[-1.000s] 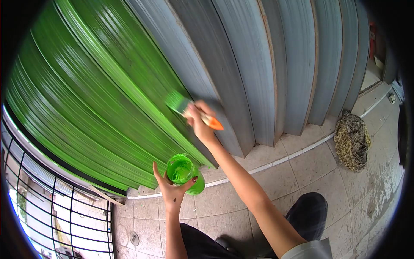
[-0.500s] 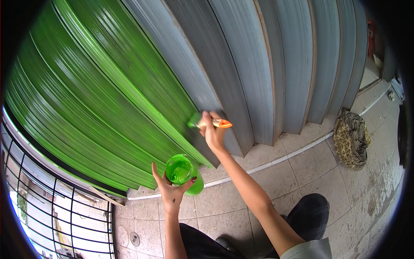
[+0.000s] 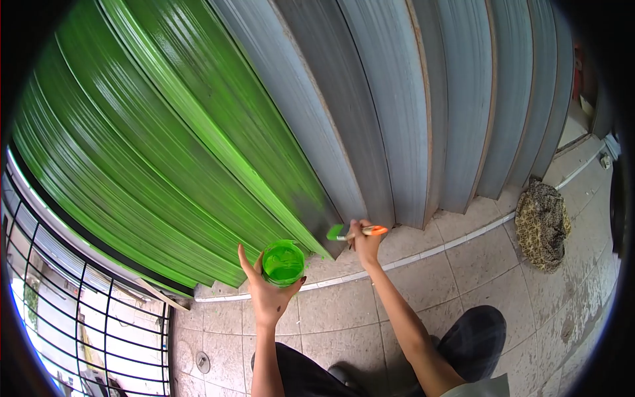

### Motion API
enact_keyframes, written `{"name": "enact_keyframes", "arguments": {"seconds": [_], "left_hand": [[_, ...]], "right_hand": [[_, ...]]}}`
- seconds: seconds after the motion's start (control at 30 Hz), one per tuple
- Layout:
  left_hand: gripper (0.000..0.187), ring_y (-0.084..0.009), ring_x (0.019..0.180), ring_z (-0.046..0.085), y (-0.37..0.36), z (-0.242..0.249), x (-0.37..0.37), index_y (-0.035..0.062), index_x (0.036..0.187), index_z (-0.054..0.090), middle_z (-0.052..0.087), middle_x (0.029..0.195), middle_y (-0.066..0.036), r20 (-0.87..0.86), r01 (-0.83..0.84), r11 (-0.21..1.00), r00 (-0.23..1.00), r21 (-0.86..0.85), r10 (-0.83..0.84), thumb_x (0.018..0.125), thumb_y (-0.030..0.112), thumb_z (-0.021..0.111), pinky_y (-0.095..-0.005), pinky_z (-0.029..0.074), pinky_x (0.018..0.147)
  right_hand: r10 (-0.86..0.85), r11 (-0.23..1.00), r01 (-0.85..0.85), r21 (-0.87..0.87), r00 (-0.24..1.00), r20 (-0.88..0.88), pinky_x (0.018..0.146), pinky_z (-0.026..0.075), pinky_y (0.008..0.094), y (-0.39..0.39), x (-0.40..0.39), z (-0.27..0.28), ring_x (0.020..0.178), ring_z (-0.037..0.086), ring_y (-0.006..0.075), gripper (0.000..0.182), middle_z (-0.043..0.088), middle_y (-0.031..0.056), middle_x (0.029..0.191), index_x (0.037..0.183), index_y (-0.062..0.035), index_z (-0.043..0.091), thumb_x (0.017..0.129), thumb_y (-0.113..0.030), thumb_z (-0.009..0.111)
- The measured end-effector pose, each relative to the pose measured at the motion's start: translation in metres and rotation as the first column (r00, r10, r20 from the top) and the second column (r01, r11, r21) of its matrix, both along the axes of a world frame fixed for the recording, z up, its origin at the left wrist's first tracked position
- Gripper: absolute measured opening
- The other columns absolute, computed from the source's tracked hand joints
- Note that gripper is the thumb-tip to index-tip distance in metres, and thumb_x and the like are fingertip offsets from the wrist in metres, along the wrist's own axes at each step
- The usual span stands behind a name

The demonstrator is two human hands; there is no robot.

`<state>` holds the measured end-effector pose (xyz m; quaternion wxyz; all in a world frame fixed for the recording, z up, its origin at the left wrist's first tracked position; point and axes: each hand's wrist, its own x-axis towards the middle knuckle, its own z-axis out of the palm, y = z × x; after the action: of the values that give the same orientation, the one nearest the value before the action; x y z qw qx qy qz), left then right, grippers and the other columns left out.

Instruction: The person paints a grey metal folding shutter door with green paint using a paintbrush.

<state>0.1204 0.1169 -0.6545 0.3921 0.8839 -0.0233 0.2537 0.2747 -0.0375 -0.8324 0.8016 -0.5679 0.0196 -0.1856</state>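
Wrapped round a tub of green paint (image 3: 283, 263), my left hand (image 3: 270, 298) holds it upright with its open top facing me. Green paint coats the inside. My right hand (image 3: 364, 245) grips a paintbrush (image 3: 376, 230) with an orange-tipped handle. Its green-wet bristles point left, at the lower end of a folded metal shutter panel. To the left the shutter's panels are painted green (image 3: 165, 152); to the right they are bare grey (image 3: 370, 119). A patch near the bottom of the panel by the bristles is still greyish.
A patterned cloth mat (image 3: 541, 225) lies on the tiled floor (image 3: 423, 284) at the right. A black metal grille (image 3: 99, 324) stands at the lower left. A white strip runs along the floor by the shutter's foot. My knees are below.
My right hand has moved down and right with the paintbrush, toward the panel's lower end. The tub in my left hand has tilted its opening more toward me and shifted slightly right.
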Motion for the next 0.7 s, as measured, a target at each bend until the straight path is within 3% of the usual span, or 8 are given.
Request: {"name": "enact_keyframes", "arguments": {"seconds": [0.07,0.1,0.2,0.33,0.4,0.53,0.57,0.7], "left_hand": [[0.124,-0.0351,0.110,0.055,-0.005,0.004,-0.001,0.0053,0.144,-0.004,0.054,0.121,-0.023,-0.020,-0.041,0.992,0.999,0.120,0.043,0.057,0.008,0.084,-0.0402,0.048,0.089],[0.122,-0.0362,0.110,0.055,-0.006,0.005,-0.001,0.0047,0.144,-0.003,0.054,0.121,-0.022,-0.029,-0.053,0.984,0.998,0.167,0.059,0.057,0.008,0.083,-0.0402,0.047,0.090],[0.119,-0.0384,0.110,0.053,-0.009,0.001,0.000,0.0036,0.144,0.000,0.055,0.122,-0.020,0.002,-0.055,0.951,0.998,0.305,0.057,0.057,0.006,0.080,-0.0406,0.046,0.091],[0.118,-0.0369,0.102,0.059,-0.013,-0.004,0.004,0.0048,0.145,-0.001,0.055,0.122,-0.019,0.034,-0.052,0.903,0.999,0.427,0.041,0.058,0.007,0.080,-0.0401,0.050,0.084],[0.117,-0.0362,0.102,0.060,-0.015,-0.002,0.003,0.0047,0.145,0.000,0.055,0.122,-0.018,0.021,-0.016,0.893,1.000,0.450,0.007,0.058,0.008,0.079,-0.0391,0.052,0.081],[0.118,-0.0358,0.099,0.061,-0.016,-0.007,0.001,0.0050,0.145,0.000,0.056,0.122,-0.016,-0.082,0.070,0.884,0.996,0.463,-0.036,0.058,0.008,0.079,-0.0392,0.052,0.081],[0.118,-0.0358,0.098,0.061,-0.016,-0.008,0.001,0.0051,0.145,0.000,0.056,0.122,-0.016,-0.112,0.091,0.883,0.993,0.460,-0.044,0.057,0.009,0.079,-0.0393,0.052,0.080],[0.118,-0.0376,0.106,0.057,-0.017,-0.003,-0.001,0.0040,0.145,-0.001,0.055,0.122,-0.021,-0.275,0.150,0.905,0.961,0.399,-0.039,0.057,0.006,0.078,-0.0400,0.047,0.090]], "right_hand": [[0.188,0.950,-0.173,0.260,0.982,-0.034,0.037,0.034,0.0194,-0.025,-0.028,0.076,0.039,0.047,0.0073,0.030,0.057,0.0058,0.056,0.075,-0.0045,0.057,0.088,-0.030,0.063],[0.249,0.919,-0.244,0.310,0.968,0.025,0.036,0.035,0.0198,-0.029,-0.037,0.100,0.038,0.047,0.0067,0.025,0.058,0.0073,0.056,0.076,-0.0041,0.057,0.090,-0.025,0.058],[0.426,0.836,-0.478,0.268,0.875,0.232,0.036,0.035,0.0197,-0.041,-0.068,0.153,0.039,0.047,0.0072,0.023,0.058,0.0076,0.057,0.076,-0.0033,0.057,0.091,-0.021,0.052],[0.612,0.773,-0.632,0.060,0.767,0.195,0.036,0.038,0.0197,-0.035,-0.095,0.171,0.043,0.053,0.0073,0.022,0.060,0.0082,0.061,0.079,-0.0002,0.058,0.092,-0.016,0.050],[0.581,0.814,-0.576,-0.074,0.807,0.104,0.037,0.040,0.0205,-0.027,-0.101,0.169,0.045,0.055,0.0076,0.022,0.061,0.0078,0.062,0.080,0.0013,0.059,0.091,-0.016,0.053],[0.595,0.773,-0.585,-0.246,0.803,-0.039,0.036,0.041,0.0205,-0.022,-0.098,0.160,0.046,0.058,0.0077,0.033,0.063,0.0075,0.058,0.076,0.0023,0.064,0.091,-0.026,0.058],[0.547,0.804,-0.520,-0.289,0.837,0.016,0.034,0.041,0.0210,-0.019,-0.097,0.153,0.043,0.057,0.0079,0.038,0.062,0.0067,0.053,0.072,0.0018,0.065,0.090,-0.031,0.060],[0.507,0.796,-0.488,-0.358,0.861,-0.047,0.034,0.040,0.0218,-0.017,-0.102,0.149,0.039,0.055,0.0096,0.039,0.062,0.0060,0.052,0.071,0.0009,0.065,0.090,-0.034,0.060]]}}
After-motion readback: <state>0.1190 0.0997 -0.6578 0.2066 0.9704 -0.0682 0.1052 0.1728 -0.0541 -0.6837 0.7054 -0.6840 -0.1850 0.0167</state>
